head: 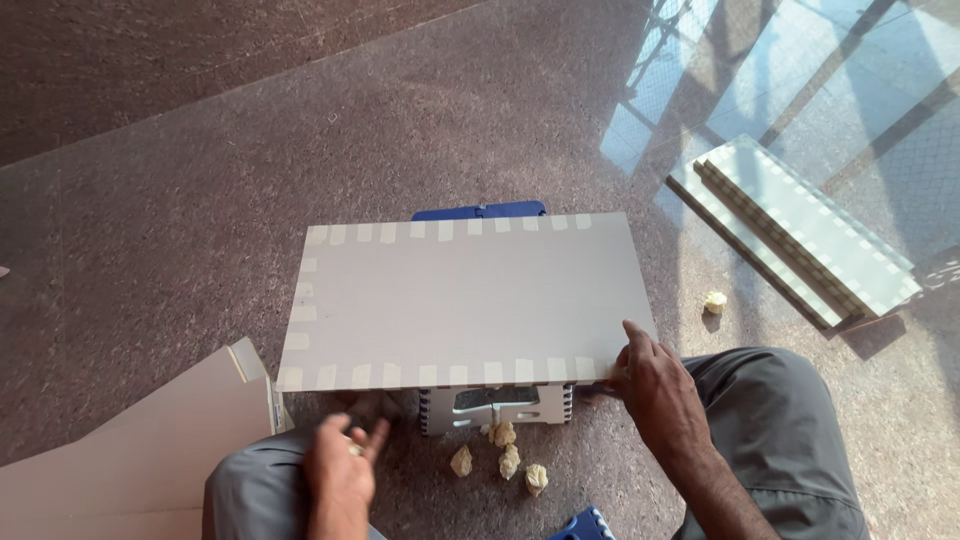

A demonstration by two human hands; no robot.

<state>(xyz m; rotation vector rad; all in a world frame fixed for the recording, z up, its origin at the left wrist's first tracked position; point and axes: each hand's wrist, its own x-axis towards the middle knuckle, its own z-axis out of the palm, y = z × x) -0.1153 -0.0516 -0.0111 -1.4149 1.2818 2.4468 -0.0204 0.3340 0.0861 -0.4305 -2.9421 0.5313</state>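
On a polished speckled brown stone floor [180, 230], a pale rectangular panel [460, 300] lies flat across a small folding stool [495, 405], whose blue edge shows behind the panel's far side. Short strips of masking tape [425, 375] line the panel's near, far and left edges. The right hand [650, 385] rests at the panel's near right corner, fingers pressed on the edge and pinching at the tape there. The left hand [340, 465] hovers low over the left knee, fingers loosely curled around a small crumpled bit of tape; it looks blurred. Several crumpled tape balls [510, 462] lie on the floor just under the stool, and one more [714, 302] sits to the right. Farther right, a stack of taped panels [800, 235] lies in window reflections. Flat cardboard [130, 450] lies at lower left.
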